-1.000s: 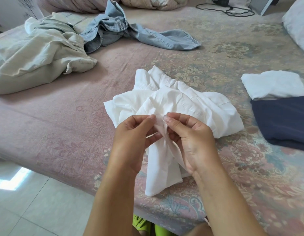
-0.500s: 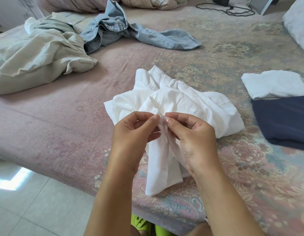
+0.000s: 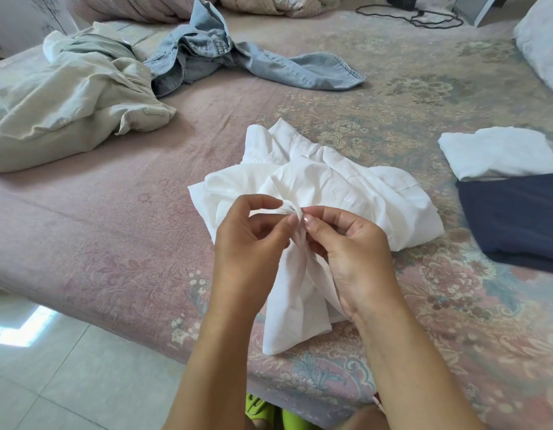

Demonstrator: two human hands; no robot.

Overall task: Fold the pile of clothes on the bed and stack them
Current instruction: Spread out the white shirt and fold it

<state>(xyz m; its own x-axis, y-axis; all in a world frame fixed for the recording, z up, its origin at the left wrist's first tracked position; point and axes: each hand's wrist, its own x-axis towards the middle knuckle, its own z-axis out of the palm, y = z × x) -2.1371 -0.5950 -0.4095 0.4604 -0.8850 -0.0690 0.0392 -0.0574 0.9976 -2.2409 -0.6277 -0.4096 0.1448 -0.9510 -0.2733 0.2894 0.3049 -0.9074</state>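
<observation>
A crumpled white shirt (image 3: 356, 184) lies on the bed (image 3: 114, 243) in front of me, one part of it hanging toward the near edge. My left hand (image 3: 250, 240) and my right hand (image 3: 349, 246) meet above it, each pinching the same bunched bit of white fabric between thumb and fingertips. A beige garment (image 3: 70, 100) and a light blue denim shirt (image 3: 225, 57) lie unfolded at the far left. At the right, a folded white piece (image 3: 498, 150) sits beside a folded navy piece (image 3: 517, 215).
A pillow (image 3: 542, 48) lies at the far right edge and bunched bedding sits at the head of the bed. A black cable (image 3: 424, 13) lies at the top. White tiled floor (image 3: 52, 367) is at lower left; green footwear (image 3: 263, 411) shows below.
Both hands have risen slightly with the pinched fabric, and the left thumb and fingers have opened out a little around the bunched cloth. The clothes on the bed have not moved.
</observation>
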